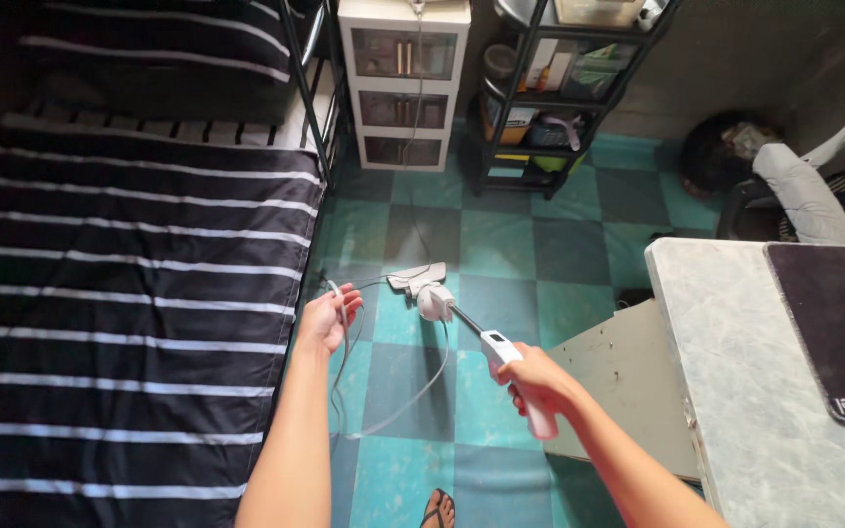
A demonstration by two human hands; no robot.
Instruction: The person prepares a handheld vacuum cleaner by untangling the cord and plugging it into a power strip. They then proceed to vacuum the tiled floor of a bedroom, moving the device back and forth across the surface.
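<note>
The stick vacuum [462,323] slants across the teal checkered floor [520,254], its white handle wrapped in the right hand [532,379], fingers curled tight around the grip, while the shaft runs up and away from that hand to the flat cleaning head [418,279] resting on the tiles ahead. To the left of it, the left hand [325,318] is partly closed around the grey power cord [383,391], which hangs below the hand in a loose loop and swings back toward the vacuum body. This looks like the sweeping step, with the cord being held clear of the head's path. A next stroke would call for steady pressure on the handle and enough slack in the cord that it does not drag under the head. Beyond the left hand lies the bed with its black striped cover [129,293]; past the cleaning head stand a white drawer unit [403,88] and a black shelf rack [559,88]; to the right of the right hand sits a marble-topped desk [726,352].
</note>
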